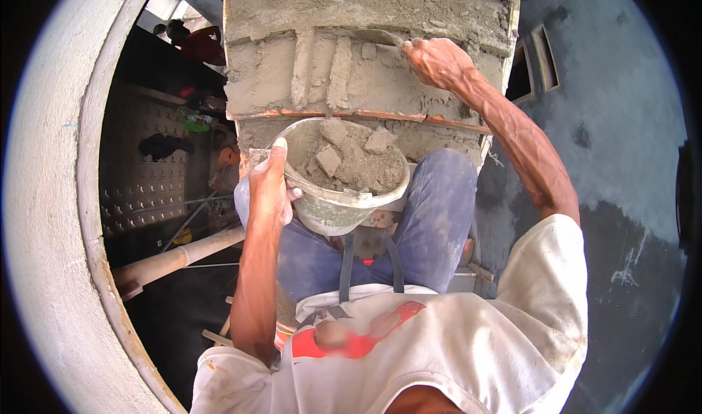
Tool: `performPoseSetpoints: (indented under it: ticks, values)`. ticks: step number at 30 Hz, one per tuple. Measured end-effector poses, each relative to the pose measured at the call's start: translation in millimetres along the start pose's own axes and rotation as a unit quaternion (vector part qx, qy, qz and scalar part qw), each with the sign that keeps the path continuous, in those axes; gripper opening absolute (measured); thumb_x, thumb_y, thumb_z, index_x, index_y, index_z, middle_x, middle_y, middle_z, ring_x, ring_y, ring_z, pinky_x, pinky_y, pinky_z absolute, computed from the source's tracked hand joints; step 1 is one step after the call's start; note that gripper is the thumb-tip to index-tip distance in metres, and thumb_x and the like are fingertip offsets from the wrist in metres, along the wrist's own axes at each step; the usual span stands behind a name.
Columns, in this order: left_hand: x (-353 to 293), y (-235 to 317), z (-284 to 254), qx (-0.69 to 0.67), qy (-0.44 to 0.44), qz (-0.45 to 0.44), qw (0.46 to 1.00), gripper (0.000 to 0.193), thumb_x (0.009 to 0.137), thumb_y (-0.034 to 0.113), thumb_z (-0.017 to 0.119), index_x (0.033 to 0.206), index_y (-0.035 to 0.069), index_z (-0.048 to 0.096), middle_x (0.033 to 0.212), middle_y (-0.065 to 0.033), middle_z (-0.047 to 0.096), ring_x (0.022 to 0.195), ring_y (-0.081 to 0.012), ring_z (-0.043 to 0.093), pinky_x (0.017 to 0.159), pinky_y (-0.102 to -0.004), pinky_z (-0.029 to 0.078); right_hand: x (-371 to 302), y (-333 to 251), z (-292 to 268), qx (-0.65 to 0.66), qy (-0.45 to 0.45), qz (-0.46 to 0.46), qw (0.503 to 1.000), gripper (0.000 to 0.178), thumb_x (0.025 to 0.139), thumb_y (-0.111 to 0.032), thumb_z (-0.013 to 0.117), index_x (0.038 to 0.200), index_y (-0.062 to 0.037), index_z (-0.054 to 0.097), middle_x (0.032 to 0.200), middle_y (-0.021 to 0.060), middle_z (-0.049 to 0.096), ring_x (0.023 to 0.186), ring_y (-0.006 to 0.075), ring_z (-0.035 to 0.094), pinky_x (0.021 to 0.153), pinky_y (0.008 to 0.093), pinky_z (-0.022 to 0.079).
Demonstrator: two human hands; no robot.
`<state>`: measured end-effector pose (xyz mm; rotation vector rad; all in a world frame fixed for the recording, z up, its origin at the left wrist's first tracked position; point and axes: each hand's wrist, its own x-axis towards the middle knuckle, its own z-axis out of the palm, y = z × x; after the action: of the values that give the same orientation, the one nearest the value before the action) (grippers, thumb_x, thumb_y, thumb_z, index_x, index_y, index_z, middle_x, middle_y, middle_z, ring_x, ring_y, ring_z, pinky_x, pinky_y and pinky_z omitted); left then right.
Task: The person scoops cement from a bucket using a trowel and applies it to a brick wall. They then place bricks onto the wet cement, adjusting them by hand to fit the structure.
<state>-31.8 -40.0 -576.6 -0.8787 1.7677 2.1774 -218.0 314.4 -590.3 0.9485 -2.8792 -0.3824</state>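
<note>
My left hand (270, 181) grips the left rim of a bucket (329, 213), its thumb over the edge. Grey mortar (362, 162) with several angular lumps fills the bucket, which sits between my knees. Up and to the right, my right hand (441, 63) is closed on a trowel (376, 36); its handle is hidden in my fist. The thin blade points left and lies against the mortar-covered brick surface (270, 8). Raised mortar strips (302, 70) run across that surface beside the blade.
Orange brick edges (424, 118) show below the mortared surface. A pale curved wall (58, 194) rises at left, a grey wall (607, 121) at right. A bamboo pole (186, 254) slants at lower left. Other people (201, 44) are far below at upper left.
</note>
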Motion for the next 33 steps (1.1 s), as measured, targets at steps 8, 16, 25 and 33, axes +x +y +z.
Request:
performPoseSetpoints:
  ticks: [8,16,25,33]
  values:
    - [17.1,3.9,-28.1,-0.068,0.042,-0.015,0.997,0.035,0.102,0.041,0.073,0.109,0.007,0.069,0.079,0.0032,0.059,0.058,-0.0076,0.048,0.048,-0.0278,0.045,-38.7,-6.2,-56.5,0.103,0.036,-0.067,0.992,0.031,0.095,-0.018,0.065,0.123,-0.0043,0.067,0.096,0.0141,0.076,0.080,0.0342,0.076,0.070,0.0463,0.063]
    - [22.8,1.8,-31.6,-0.084,0.034,-0.012,0.996,0.036,0.103,0.040,0.072,0.110,0.005,0.067,0.082,0.0020,0.057,0.061,-0.0076,0.049,0.047,-0.0269,0.041,135.9,-31.5,-44.5,-0.011,0.036,0.012,0.999,0.019,0.101,-0.019,0.059,0.104,-0.0012,0.063,0.083,0.0150,0.075,0.072,0.0303,0.075,0.060,0.0383,0.063]
    - [-1.1,0.1,-41.1,-0.106,0.026,-0.002,0.994,0.035,0.104,0.039,0.071,0.108,0.004,0.068,0.082,0.0013,0.061,0.061,-0.0069,0.049,0.045,-0.0247,0.038,107.7,-33.8,-16.2,0.047,-0.023,-0.147,0.988,0.040,0.097,-0.029,0.063,0.126,-0.0015,0.064,0.070,0.0189,0.068,0.066,0.0340,0.069,0.064,0.0454,0.062]
    - [-6.6,-5.4,-44.8,-0.096,0.021,0.004,0.995,0.032,0.107,0.037,0.066,0.115,0.006,0.067,0.087,0.0011,0.066,0.062,-0.0055,0.054,0.045,-0.0234,0.038,-33.7,-48.4,-80.7,0.164,-0.088,-0.178,0.966,0.036,0.094,-0.026,0.069,0.122,-0.0043,0.066,0.098,0.0175,0.074,0.083,0.0400,0.072,0.071,0.0503,0.059]
